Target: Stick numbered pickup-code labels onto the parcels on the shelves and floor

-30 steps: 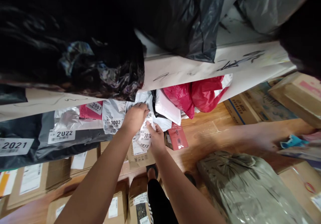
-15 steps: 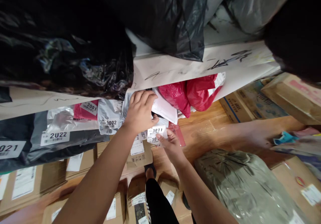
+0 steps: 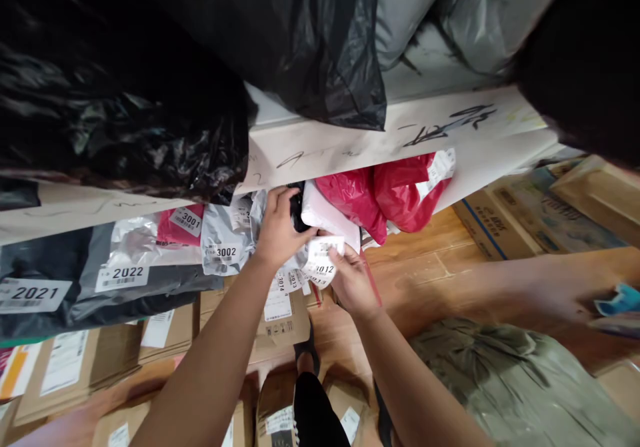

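A curling strip of white number labels [image 3: 320,267], with 3012 readable, is pinched in my right hand [image 3: 353,279]. The strip trails left to labels 3013 and 3014. At the shelf opening my left hand [image 3: 281,232] has its thumb and fingers apart. Its thumb tip is close to the strip's top edge; whether they touch I cannot tell. Beside those fingers are a black packet [image 3: 299,212] and a white packet [image 3: 327,212]. A grey mailing bag [image 3: 226,233] labelled 3002 lies left of that hand. Red plastic bags [image 3: 403,197] sit to the right.
Large black bags [image 3: 125,100] hang over the upper shelf edge [image 3: 320,147]. Dark bags labelled 2021 and 2022 [image 3: 125,275] lie at left. Cardboard boxes [image 3: 70,367] stand on the floor below. A big olive sack [image 3: 505,373] rests at lower right.
My left hand has shifted left, away from the white packet, uncovering the black packet. The label strip has tilted and curled in my right hand; 3011 no longer reads clearly.
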Available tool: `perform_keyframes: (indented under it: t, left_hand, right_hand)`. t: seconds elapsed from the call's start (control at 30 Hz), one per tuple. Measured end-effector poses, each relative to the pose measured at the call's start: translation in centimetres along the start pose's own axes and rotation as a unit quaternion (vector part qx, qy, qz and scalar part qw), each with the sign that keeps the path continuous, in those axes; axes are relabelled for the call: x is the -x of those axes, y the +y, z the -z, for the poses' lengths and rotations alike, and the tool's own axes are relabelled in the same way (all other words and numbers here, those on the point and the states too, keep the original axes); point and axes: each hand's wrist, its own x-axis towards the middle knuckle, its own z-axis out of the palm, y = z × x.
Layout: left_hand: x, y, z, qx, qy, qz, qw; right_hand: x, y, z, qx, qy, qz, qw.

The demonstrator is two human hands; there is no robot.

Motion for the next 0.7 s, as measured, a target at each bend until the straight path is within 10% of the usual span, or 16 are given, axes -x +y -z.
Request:
perform_keyframes:
  t: [0.13, 0.4, 0.57, 0.7]
  left_hand:
    - [0.0, -1.8, 0.0, 0.086, 0.027, 0.087, 0.992]
    - [-0.2, -0.1, -0.2, -0.022, 0.033, 0.100, 0.994]
    - [-2.5, 1.5, 0.0, -0.217, -0.015, -0.081, 0.973]
    - [-4.0, 0.3, 0.2, -0.148, -0.099, -0.136, 0.975]
  right_hand:
    - [-1.0, -1.4, -0.6, -0.145, 0.045, -0.082, 0.985]
    - [-0.7, -3.1, -1.3, -0.158, 0.077, -0.028, 0.984]
    - [0.2, -2.1, -0.4, -0.110, 0.039, -0.032, 0.993]
    - [0.3, -0.8, 0.2, 0.048, 0.022, -0.027, 0.998]
